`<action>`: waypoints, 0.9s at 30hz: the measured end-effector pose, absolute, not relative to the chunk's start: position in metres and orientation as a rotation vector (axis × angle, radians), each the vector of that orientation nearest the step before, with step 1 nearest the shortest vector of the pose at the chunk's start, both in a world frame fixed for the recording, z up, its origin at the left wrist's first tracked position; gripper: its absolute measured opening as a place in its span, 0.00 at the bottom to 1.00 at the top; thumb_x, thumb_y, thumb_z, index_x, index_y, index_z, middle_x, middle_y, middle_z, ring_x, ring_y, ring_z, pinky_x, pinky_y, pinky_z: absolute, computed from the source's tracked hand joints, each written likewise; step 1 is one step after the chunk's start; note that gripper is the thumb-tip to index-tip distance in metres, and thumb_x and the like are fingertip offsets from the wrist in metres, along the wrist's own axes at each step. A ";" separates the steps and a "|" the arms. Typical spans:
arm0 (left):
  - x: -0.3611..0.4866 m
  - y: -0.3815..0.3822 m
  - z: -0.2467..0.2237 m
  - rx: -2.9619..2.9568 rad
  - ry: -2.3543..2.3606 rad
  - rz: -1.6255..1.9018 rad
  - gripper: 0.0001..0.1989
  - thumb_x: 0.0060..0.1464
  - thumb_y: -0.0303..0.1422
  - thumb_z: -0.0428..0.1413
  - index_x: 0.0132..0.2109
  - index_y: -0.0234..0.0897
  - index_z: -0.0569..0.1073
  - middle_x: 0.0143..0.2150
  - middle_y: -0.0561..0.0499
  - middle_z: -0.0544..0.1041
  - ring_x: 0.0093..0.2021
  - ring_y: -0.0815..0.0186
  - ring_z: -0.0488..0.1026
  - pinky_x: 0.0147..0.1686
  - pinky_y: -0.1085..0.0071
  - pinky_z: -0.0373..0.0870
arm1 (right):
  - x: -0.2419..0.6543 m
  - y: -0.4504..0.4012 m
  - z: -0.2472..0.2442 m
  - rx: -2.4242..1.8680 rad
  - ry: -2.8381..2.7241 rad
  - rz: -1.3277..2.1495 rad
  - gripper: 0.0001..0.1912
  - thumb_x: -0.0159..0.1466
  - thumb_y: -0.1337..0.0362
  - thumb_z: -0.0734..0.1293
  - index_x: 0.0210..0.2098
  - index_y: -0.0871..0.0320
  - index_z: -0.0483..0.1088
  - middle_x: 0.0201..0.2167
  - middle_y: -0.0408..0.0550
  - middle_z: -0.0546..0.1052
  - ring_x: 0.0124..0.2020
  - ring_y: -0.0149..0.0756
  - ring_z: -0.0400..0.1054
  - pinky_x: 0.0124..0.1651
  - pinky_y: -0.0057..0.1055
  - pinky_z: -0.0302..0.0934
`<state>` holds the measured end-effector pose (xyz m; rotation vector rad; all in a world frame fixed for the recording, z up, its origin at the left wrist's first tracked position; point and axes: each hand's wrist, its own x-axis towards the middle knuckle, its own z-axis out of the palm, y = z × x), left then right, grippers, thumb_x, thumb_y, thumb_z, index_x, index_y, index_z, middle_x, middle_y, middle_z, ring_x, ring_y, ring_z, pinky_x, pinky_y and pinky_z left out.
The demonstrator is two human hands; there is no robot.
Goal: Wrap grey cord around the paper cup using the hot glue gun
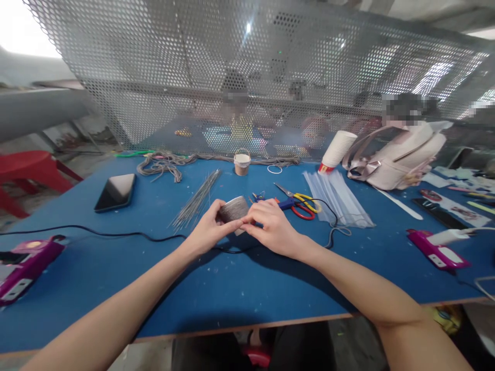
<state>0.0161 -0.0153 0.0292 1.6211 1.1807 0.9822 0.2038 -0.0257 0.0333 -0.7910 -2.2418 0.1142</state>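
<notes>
A paper cup wrapped in grey cord [234,208] is tilted in my left hand [209,226], with its pale end showing below. My left thumb lies across its near side. Fingertips of my right hand [270,224] are pinched together at the cup's right edge. What they pinch is too small to make out. Just beyond my right hand lie a blue glue gun [286,203] with a black cable and scissors [305,203] with red and yellow handles. A bundle of thin wires [197,198] lies to the left of the cup.
A phone [116,191] lies at left and a small lidded bucket [242,164] stands behind. Grey cord [162,164] is coiled by the mesh screen [154,67]. Clear plastic strips [336,198], stacked paper cups [338,148], a backpack [402,154] and purple power strips [436,250] are around.
</notes>
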 end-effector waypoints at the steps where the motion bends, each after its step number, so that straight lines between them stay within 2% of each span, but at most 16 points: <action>1: 0.015 -0.014 0.028 1.622 1.146 0.934 0.19 0.41 0.44 0.61 0.34 0.40 0.63 0.25 0.60 0.63 0.26 0.69 0.62 0.27 0.72 0.60 | 0.206 -0.025 0.034 -0.761 -2.288 0.115 0.08 0.67 0.67 0.66 0.31 0.59 0.71 0.27 0.44 0.74 0.32 0.33 0.65 0.41 0.34 0.51; 5: 0.011 -0.008 0.022 1.621 1.086 0.814 0.19 0.42 0.45 0.61 0.35 0.40 0.64 0.27 0.59 0.66 0.28 0.67 0.66 0.30 0.70 0.63 | 0.216 -0.026 0.044 -0.713 -2.415 0.071 0.12 0.71 0.66 0.59 0.32 0.58 0.69 0.29 0.46 0.73 0.34 0.35 0.64 0.43 0.34 0.50; 11: 0.003 0.004 0.024 1.503 1.172 1.023 0.20 0.43 0.44 0.61 0.37 0.40 0.64 0.29 0.57 0.70 0.30 0.65 0.71 0.33 0.67 0.68 | 0.218 -0.046 0.044 -0.722 -2.522 -0.010 0.20 0.74 0.63 0.52 0.31 0.59 0.68 0.28 0.46 0.72 0.31 0.35 0.61 0.40 0.34 0.49; 14: 0.002 0.006 0.025 1.466 1.179 1.073 0.19 0.42 0.43 0.61 0.37 0.40 0.64 0.30 0.57 0.70 0.30 0.66 0.71 0.34 0.66 0.69 | 0.210 -0.059 0.025 -0.570 -2.664 -0.131 0.23 0.73 0.59 0.56 0.24 0.58 0.67 0.21 0.44 0.69 0.26 0.34 0.57 0.36 0.36 0.46; 15: 0.001 0.006 0.025 1.467 1.177 1.079 0.18 0.43 0.43 0.61 0.37 0.40 0.64 0.30 0.56 0.70 0.30 0.66 0.71 0.34 0.66 0.69 | 0.207 -0.064 0.019 -0.521 -2.717 -0.136 0.21 0.72 0.59 0.58 0.23 0.58 0.68 0.22 0.44 0.70 0.26 0.34 0.57 0.36 0.36 0.46; 18: 0.001 0.005 0.022 1.485 1.169 1.089 0.17 0.46 0.44 0.59 0.37 0.40 0.64 0.29 0.56 0.70 0.30 0.66 0.71 0.35 0.66 0.69 | 0.204 -0.074 0.013 -0.495 -2.834 -0.087 0.06 0.67 0.66 0.64 0.38 0.57 0.73 0.33 0.46 0.74 0.29 0.35 0.60 0.35 0.35 0.47; 20: 0.000 0.005 0.021 1.521 1.179 1.080 0.16 0.48 0.45 0.57 0.37 0.40 0.63 0.30 0.56 0.71 0.31 0.66 0.71 0.35 0.66 0.68 | 0.205 -0.077 0.017 -0.513 -2.838 -0.034 0.07 0.67 0.67 0.63 0.39 0.58 0.74 0.32 0.46 0.75 0.29 0.34 0.61 0.36 0.36 0.48; 22: -0.001 0.006 0.022 1.630 1.235 1.046 0.16 0.49 0.46 0.56 0.38 0.40 0.64 0.29 0.56 0.69 0.30 0.65 0.70 0.34 0.66 0.67 | 0.209 -0.076 0.028 -0.515 -2.799 0.003 0.15 0.69 0.59 0.63 0.29 0.59 0.73 0.25 0.45 0.73 0.27 0.34 0.61 0.37 0.37 0.50; 24: -0.001 0.006 0.022 1.823 1.339 1.012 0.16 0.49 0.46 0.56 0.39 0.40 0.65 0.30 0.56 0.67 0.30 0.64 0.68 0.34 0.66 0.67 | 0.212 -0.072 0.043 -0.533 -2.743 0.028 0.21 0.68 0.52 0.63 0.26 0.59 0.73 0.24 0.46 0.74 0.29 0.35 0.62 0.40 0.39 0.53; 27: 0.000 0.003 0.022 2.143 1.442 0.954 0.16 0.49 0.44 0.57 0.39 0.40 0.67 0.35 0.52 0.67 0.35 0.62 0.68 0.39 0.64 0.67 | 0.220 -0.071 0.072 -0.545 -2.596 0.076 0.15 0.69 0.56 0.62 0.37 0.60 0.75 0.33 0.51 0.78 0.35 0.38 0.68 0.43 0.40 0.58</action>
